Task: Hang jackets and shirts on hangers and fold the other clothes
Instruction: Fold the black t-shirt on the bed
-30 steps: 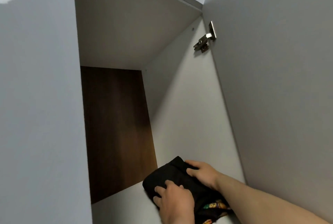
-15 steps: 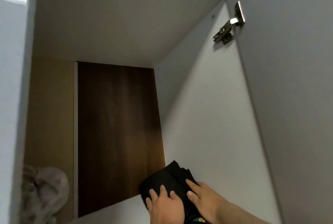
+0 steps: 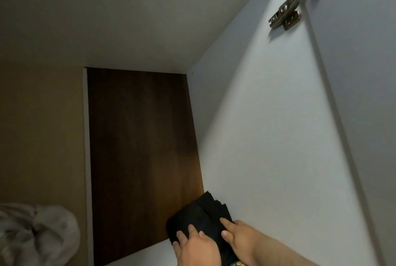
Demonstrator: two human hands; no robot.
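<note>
Both hands, L [image 3: 198, 248] & R [image 3: 237, 238], flat w/ fingers straight, pressing folded black garment [image 3: 199, 214] on shelf [image 3: 139, 256].

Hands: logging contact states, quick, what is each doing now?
Left hand: open, fingers flat on the folded black garment.
Right hand: open, pressing the same garment.

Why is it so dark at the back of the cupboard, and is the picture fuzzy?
In the head view, light falls on the white side wall, while the brown back panel sits in shadow. The black folded garment shows hardly any detail. The picture is soft, fuzziest at the metal hinge, and the wide lens slants the straight edges. Both hands press flat on the garment, left hand, right hand.
</note>
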